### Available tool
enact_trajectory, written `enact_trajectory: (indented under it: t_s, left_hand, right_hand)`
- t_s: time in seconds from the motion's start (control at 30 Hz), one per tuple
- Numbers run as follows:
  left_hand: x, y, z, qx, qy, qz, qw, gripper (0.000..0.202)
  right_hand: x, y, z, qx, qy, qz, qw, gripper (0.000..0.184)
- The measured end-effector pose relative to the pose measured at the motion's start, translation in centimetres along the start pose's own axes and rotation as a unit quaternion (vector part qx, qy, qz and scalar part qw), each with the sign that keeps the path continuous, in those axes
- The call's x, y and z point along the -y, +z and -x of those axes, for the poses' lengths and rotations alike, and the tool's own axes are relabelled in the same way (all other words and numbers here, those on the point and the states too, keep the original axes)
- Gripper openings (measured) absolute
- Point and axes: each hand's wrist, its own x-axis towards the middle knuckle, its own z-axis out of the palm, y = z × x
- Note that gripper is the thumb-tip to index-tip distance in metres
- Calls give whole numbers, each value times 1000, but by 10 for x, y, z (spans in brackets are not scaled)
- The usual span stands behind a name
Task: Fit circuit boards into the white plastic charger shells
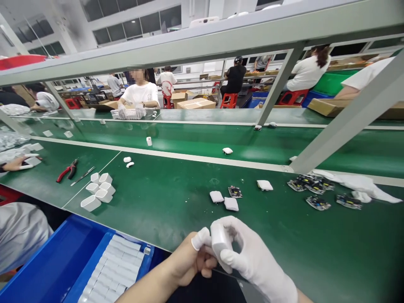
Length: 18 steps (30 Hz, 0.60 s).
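A white plastic housing (220,240) is held up at the table's front edge between my two hands. My right hand (252,256), in a white glove, pinches it between thumb and fingers. With a white finger cover on its thumb, my left hand (191,259) grips the near left side, its other fingers curled beneath. Beyond them on the green table lie a white square cap (231,204), another cap (216,196) and a small circuit board (235,192). Farther right sits one more white piece (264,185). The inside of the held housing is hidden.
Several empty housings (103,194) stand left, near tweezers (82,176) and red-handled pliers (67,170). Circuit boards (318,203) and a white glove (362,185) lie right. A blue bin (59,261) holds rows of white housings. A slanted post (341,118) rises at right. A co-worker's hand (15,163) is far left.
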Motion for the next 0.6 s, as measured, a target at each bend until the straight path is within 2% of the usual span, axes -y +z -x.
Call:
enact_trajectory:
  t_s: [0.1, 0.2, 0.3, 0.4, 0.6]
  left_hand:
    - [0, 3, -2, -3, -99, 86, 991, 60]
    - [1, 10, -2, -29, -142, 157, 977, 54]
    - [1, 18, 0, -43, -158, 221, 962, 54]
    - [2, 26, -1, -49, -160, 265, 950, 60]
    - [-5, 39, -2, -36, -166, 309, 936, 65]
  right_hand:
    - [1, 2, -4, 9, 27, 9, 1000, 52]
    - [-2, 5, -7, -1, 38, -5, 999, 53]
    - [-3, 4, -11, 0, 62, -1, 998, 48]
    - [-2, 3, -16, 31, 100, -3, 995, 44]
    - [-2, -2, -24, 57, 136, -13, 989, 46]
